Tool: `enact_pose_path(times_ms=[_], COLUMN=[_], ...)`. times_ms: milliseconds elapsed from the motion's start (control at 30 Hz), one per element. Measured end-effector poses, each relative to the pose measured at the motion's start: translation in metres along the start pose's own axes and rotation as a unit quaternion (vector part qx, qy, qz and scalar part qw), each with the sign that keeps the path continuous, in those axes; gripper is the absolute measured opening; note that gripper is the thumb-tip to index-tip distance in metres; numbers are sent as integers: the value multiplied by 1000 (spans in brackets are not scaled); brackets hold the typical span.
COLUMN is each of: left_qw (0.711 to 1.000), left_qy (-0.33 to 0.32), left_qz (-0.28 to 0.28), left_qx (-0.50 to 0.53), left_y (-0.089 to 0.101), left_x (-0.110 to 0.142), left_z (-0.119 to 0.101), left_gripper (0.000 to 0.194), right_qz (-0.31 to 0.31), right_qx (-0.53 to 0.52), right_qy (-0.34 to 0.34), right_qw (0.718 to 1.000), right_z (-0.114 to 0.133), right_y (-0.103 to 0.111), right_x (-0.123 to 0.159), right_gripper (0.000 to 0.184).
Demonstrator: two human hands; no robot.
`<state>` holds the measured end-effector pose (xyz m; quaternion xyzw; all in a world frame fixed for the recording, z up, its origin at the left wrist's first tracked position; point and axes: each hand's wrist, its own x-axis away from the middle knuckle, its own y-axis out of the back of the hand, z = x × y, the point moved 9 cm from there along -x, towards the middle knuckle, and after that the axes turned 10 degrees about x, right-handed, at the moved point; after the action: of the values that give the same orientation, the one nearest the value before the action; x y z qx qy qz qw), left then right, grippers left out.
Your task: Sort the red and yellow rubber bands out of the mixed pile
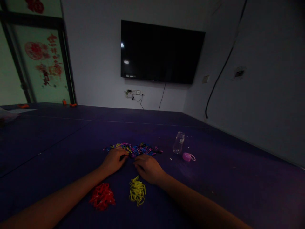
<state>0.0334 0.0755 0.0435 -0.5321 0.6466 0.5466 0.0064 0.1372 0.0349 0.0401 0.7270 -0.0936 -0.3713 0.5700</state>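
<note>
Seamed purple surface (226, 178) meets pale walls along its far and right edges, below a wide black television (162, 51). Small stretchy-looking loops in blue, pink, yellow and black form a mixed heap (144, 149), with the left hand (114, 160) and right hand (149, 168) at its near side. Each grip is curled, fingertips close together; whether either pinches a loop, I cannot tell. Nearer the near edge lie a red pile (102, 196) and a yellow pile (137, 191). Rightward, a transparent bottle (178, 144) stands beside a pink looped cap (186, 156).
</note>
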Motion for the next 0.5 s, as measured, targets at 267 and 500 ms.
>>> enact_pose_path(times_ms=[267,500], left_qw=[999,999], left_qy=[-24,-30], left_qz=[27,7], left_qx=[-11,-21], left_y=[-2,1], left_x=[-1,-1], left_z=[-7,-7], left_gripper=[19,19], right_qz=[0,2], right_qx=[1,-3], right_qy=[-2,2], right_qw=[1000,1000], right_z=[1,2], right_y=[1,0], right_x=[0,0], right_gripper=[18,19])
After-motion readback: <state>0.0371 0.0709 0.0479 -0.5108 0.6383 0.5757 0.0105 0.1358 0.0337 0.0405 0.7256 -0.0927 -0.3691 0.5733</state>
